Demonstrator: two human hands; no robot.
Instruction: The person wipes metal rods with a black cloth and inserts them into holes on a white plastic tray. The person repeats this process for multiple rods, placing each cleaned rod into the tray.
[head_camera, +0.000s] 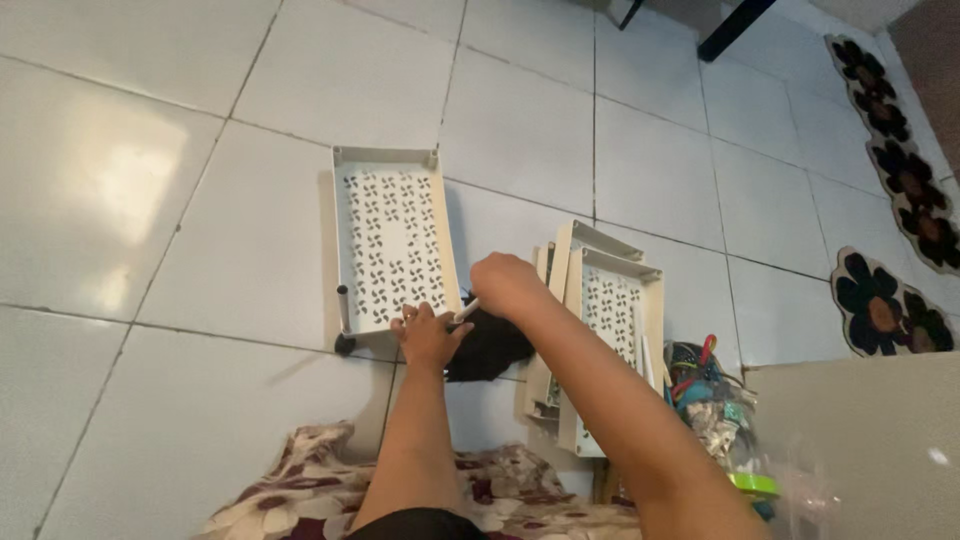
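Perforated cream tray (392, 240) flat on white tiled floor (150, 200), one grey post (343, 310) upright at its near left corner; left hand (428, 335) curled on tray's near right corner, steadying; right hand (505, 285) closed round a second grey post (466, 311) angled toward that corner; best seated vertical, tray pinned; more trays (610, 330) stacked just right, beside a black cloth (490, 350).

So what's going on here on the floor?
A person sits over a tiled floor with a perforated cream shelf tray lying flat in front of them. The left hand rests at the tray's near right corner, and the right hand holds a thin pale rod at that same corner. One post already stands at the near left corner. More trays lean stacked to the right.
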